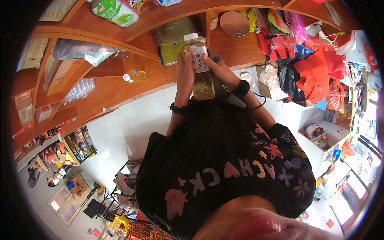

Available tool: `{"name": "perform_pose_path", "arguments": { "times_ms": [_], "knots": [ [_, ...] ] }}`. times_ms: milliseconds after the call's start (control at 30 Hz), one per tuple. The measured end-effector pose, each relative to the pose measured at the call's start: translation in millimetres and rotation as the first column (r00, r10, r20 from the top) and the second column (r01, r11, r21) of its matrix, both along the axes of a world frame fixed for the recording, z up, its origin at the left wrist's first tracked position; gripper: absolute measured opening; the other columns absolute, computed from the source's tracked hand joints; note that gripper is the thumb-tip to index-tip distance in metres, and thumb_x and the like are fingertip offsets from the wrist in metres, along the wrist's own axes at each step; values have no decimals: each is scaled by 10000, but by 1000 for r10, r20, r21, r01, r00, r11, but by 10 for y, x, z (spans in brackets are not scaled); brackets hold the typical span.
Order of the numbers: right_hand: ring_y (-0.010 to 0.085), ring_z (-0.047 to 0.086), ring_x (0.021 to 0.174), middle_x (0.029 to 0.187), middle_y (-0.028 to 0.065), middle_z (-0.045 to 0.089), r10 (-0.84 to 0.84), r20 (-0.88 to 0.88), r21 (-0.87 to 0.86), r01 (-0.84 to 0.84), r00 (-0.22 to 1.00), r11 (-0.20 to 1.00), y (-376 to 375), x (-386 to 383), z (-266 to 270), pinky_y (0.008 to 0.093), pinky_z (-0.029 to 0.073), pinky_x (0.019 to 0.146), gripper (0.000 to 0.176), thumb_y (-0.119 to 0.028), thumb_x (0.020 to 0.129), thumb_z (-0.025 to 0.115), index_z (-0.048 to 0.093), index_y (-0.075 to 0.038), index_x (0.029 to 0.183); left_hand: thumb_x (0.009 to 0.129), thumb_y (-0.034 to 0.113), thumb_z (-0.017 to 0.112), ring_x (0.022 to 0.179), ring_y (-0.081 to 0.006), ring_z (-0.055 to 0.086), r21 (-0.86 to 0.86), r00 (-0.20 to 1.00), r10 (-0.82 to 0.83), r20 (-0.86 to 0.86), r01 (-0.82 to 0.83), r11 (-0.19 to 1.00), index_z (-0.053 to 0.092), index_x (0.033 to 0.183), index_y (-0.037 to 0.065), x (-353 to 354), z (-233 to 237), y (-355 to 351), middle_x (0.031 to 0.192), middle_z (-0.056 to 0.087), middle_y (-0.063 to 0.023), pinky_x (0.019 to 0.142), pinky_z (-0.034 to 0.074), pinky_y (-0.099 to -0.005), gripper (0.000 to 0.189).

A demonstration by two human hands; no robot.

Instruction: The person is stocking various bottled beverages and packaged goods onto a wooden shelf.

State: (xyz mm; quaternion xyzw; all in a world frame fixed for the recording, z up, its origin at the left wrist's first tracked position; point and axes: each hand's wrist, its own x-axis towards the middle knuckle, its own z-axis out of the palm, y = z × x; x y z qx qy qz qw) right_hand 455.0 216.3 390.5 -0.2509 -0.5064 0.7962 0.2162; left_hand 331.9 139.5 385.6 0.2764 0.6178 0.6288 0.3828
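Upright in front of my chest is a clear tea bottle with a white cap, a pale label with dark Chinese characters, and yellowish liquid inside. My left hand presses against its left side. On the other side my right hand grips it, with the thumb on the label's edge. Both hands are closed on the bottle, and some fingers are hidden behind it. A dark band circles each wrist. Just behind the bottle, a green folder-like item in clear plastic lies on the wooden shelf.
A small bottle of yellow liquid lies on the wooden shelf unit at left. A green-labelled bottle and a round clear lid are higher up. Red bags and a black bag hang at right.
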Motion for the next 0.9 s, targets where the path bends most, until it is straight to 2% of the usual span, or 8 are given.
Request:
{"name": "perform_pose_path", "arguments": {
  "times_ms": [233,367,500,600,633,733,833,900],
  "knots": [
    [183,518,1163,1289,114,537,-6,-124,-221,-21,992,975,-28,123,-98,330,422,987,589,-427,969,516,419,-4,1367,1009,371,446,928,-118,600,-22,998,-58,9,58,998,501,1207,59,17,268,24,1075,595,-53,752,500,-269,373],
    [223,548,1156,1298,140,541,105,-185,-385,-170,977,907,-189,175,9,361,455,981,599,-440,965,512,413,-12,1372,1001,359,475,970,-124,605,125,990,-31,134,14,992,484,1270,65,-44,574,25,1145,593,-53,813,508,-282,399],
    [238,580,1126,1288,141,562,200,-175,-535,-264,964,803,-237,216,55,370,474,969,594,-449,962,504,433,-12,1357,998,282,500,1061,-129,555,336,983,75,166,-128,933,448,1303,58,-298,420,61,1187,560,-61,906,467,-303,381],
    [238,599,1095,1254,132,590,204,-125,-585,-238,971,775,-247,172,12,369,483,955,581,-457,960,500,473,-7,1326,961,214,569,1104,-154,517,352,977,203,-63,-169,921,407,1307,48,-373,441,8,1219,522,-80,942,436,-307,416],
    [238,604,1084,1241,128,599,196,-102,-590,-218,975,777,-245,148,-4,368,486,950,579,-460,959,500,487,-5,1315,882,168,675,1154,-180,473,316,944,185,-272,-94,944,374,1306,44,-476,414,-19,1257,479,-90,995,389,-318,534],
    [236,616,1057,1196,136,623,144,-212,-737,-255,967,625,-184,109,-166,362,496,928,553,-455,960,494,524,-6,1281,815,186,752,1182,-194,461,353,908,177,-380,-35,935,368,1306,47,-476,298,-58,1260,475,-86,1028,359,-332,638],
    [228,629,1018,1187,132,629,15,-141,-741,-115,990,662,-254,23,-202,359,510,897,555,-458,958,494,523,-7,1281,778,180,794,1199,-191,458,436,990,85,-113,-28,900,353,1319,65,-433,131,-143,1286,454,-71,1007,387,-335,707],
    [216,634,1000,1172,127,634,6,-197,-774,-159,980,613,-264,14,-208,348,515,889,523,-441,968,479,530,-18,1271,762,155,802,1196,-199,466,432,997,71,-30,-51,900,344,1317,73,-341,70,-185,1280,457,-76,999,403,-340,724]
  ]
}}
